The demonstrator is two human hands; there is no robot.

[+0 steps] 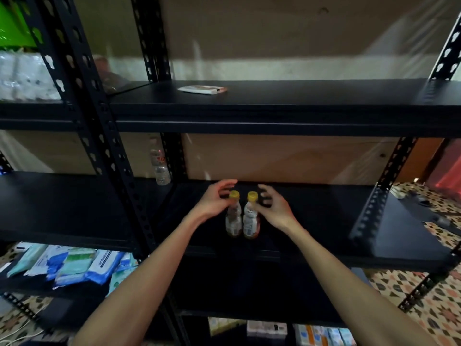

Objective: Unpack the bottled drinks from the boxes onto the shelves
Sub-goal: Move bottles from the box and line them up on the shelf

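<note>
Yellow-capped, the left bottle (233,217) and right bottle (251,219) are standing upright, side by side, on the shelf (324,221) between our hands. We are holding the left hand (214,199) and right hand (273,207) loosely spread, gripping nothing, each just outside its bottle's neck.

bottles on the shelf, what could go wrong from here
1. The left bottle and right bottle stand side by side, almost touching. The left hand and right hand flank their caps, so a stray finger could knock one into the other.
2. Both stand toward the front of the shelf, so a toppled one might roll off.
</note>
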